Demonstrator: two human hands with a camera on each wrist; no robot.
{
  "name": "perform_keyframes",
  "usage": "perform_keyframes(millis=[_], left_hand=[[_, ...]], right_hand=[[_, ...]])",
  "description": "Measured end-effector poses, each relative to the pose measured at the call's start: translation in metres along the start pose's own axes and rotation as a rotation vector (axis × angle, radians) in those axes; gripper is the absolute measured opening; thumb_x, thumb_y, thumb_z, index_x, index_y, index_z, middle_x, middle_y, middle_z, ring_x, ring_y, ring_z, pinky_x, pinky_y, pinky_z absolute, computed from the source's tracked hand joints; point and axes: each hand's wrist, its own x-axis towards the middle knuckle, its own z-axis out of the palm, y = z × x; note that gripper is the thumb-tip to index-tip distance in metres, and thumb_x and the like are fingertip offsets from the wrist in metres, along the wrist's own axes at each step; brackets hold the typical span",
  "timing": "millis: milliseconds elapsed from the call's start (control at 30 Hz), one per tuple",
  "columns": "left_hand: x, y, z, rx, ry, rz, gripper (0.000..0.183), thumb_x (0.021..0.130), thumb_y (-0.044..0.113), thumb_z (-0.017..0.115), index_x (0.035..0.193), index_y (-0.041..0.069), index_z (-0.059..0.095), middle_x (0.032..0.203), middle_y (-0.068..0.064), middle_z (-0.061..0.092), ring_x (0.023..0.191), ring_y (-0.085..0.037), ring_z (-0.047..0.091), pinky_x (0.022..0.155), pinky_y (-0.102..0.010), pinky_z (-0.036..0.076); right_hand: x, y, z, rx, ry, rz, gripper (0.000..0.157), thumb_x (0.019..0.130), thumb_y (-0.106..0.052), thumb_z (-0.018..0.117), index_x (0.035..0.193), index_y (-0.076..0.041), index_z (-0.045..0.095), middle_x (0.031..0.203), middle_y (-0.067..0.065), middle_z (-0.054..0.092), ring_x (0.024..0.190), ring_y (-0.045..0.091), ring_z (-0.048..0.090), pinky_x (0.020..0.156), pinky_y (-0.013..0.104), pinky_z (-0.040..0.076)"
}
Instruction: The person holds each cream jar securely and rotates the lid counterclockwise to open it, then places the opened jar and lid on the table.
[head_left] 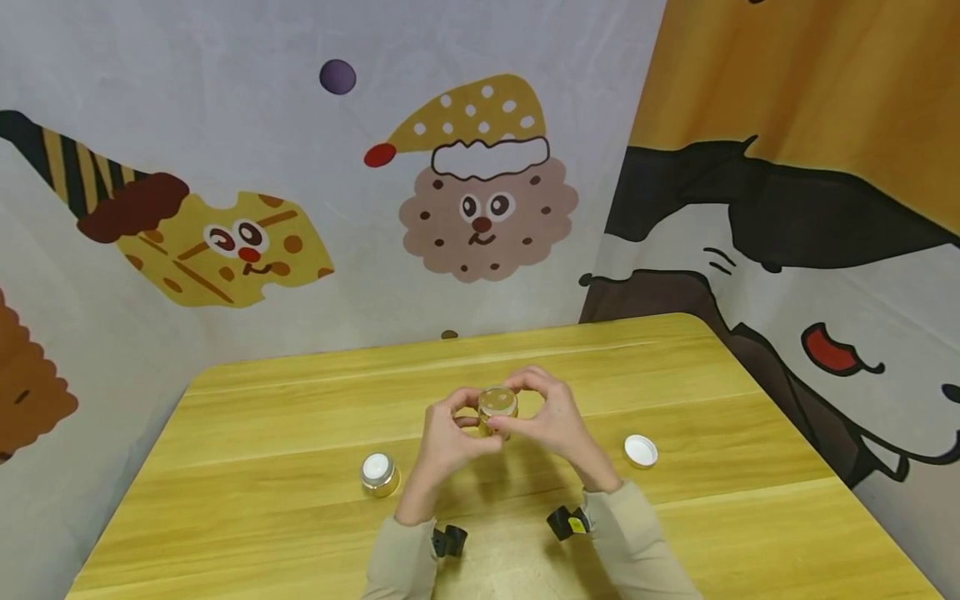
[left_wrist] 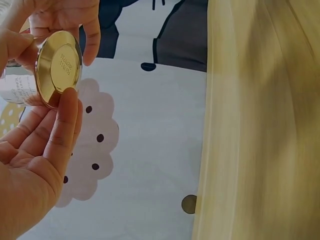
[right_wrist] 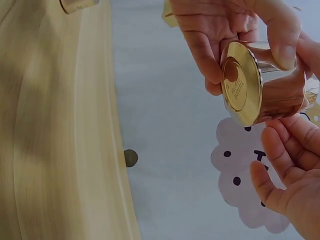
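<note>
A small shiny jar (head_left: 498, 403) with a gold base is held off the table between both hands. Its round gold base (left_wrist: 60, 69) carries stamped print, and the side bears printed text in the left wrist view. My left hand (head_left: 448, 435) grips the jar from the left. From the other side my right hand (head_left: 551, 415) holds it too, thumb in front and index finger at the far rim. In the right wrist view a thumb lies along the mirrored side of the jar (right_wrist: 280, 95), and several right-hand fingers (right_wrist: 280, 160) hang below it.
A second gold jar (head_left: 379, 475) with a white top stands on the wooden table (head_left: 285, 433), left of the hands. A round white lid (head_left: 641, 451) lies to the right. Behind the table hangs a cartoon-printed cloth (head_left: 300, 150).
</note>
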Motion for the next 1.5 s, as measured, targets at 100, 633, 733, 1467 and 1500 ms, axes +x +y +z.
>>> perform_keyframes(millis=[100, 633, 733, 1467, 1500], left_hand=[[0.0, 0.0, 0.0, -0.013, 0.002, -0.007, 0.034, 0.065, -0.007, 0.071, 0.098, -0.01, 0.063, 0.089, -0.014, 0.062, 0.085, -0.02, 0.059, 0.074, -0.032, 0.056], [0.0, -0.002, -0.003, -0.098, -0.025, 0.051, 0.034, 0.065, -0.008, 0.071, 0.099, -0.011, 0.064, 0.093, -0.025, 0.064, 0.088, -0.029, 0.06, 0.074, -0.035, 0.056], [0.0, -0.001, -0.003, -0.098, -0.039, 0.044, 0.034, 0.066, -0.008, 0.07, 0.1, -0.012, 0.064, 0.092, -0.024, 0.064, 0.086, -0.016, 0.06, 0.075, -0.036, 0.056], [-0.005, -0.002, 0.0, -0.055, -0.078, 0.071, 0.036, 0.067, -0.007, 0.069, 0.102, -0.012, 0.063, 0.093, -0.023, 0.064, 0.087, -0.021, 0.06, 0.075, -0.033, 0.056], [-0.005, -0.002, 0.0, -0.062, -0.084, 0.08, 0.036, 0.067, -0.007, 0.069, 0.102, -0.013, 0.063, 0.093, -0.024, 0.064, 0.087, -0.018, 0.061, 0.074, -0.033, 0.056]], right_hand=[[0.002, -0.014, -0.002, 0.014, 0.0, -0.019, 0.033, 0.062, 0.001, 0.083, 0.09, 0.005, 0.066, 0.09, 0.014, 0.064, 0.086, 0.03, 0.058, 0.081, 0.035, 0.047], [0.004, -0.024, -0.006, 0.087, -0.066, -0.081, 0.032, 0.067, 0.01, 0.076, 0.096, 0.012, 0.064, 0.096, 0.025, 0.062, 0.091, 0.039, 0.057, 0.089, 0.043, 0.044], [0.003, -0.01, -0.005, 0.138, -0.115, -0.088, 0.033, 0.072, 0.011, 0.072, 0.103, 0.009, 0.064, 0.101, 0.023, 0.061, 0.095, 0.038, 0.055, 0.09, 0.039, 0.045], [0.0, 0.012, -0.002, 0.152, -0.236, -0.072, 0.044, 0.073, 0.012, 0.071, 0.115, 0.013, 0.058, 0.114, 0.024, 0.055, 0.105, 0.03, 0.052, 0.086, 0.043, 0.049], [0.001, 0.013, -0.003, 0.17, -0.264, -0.085, 0.044, 0.074, 0.013, 0.069, 0.116, 0.013, 0.057, 0.115, 0.025, 0.054, 0.106, 0.03, 0.052, 0.085, 0.043, 0.05]])
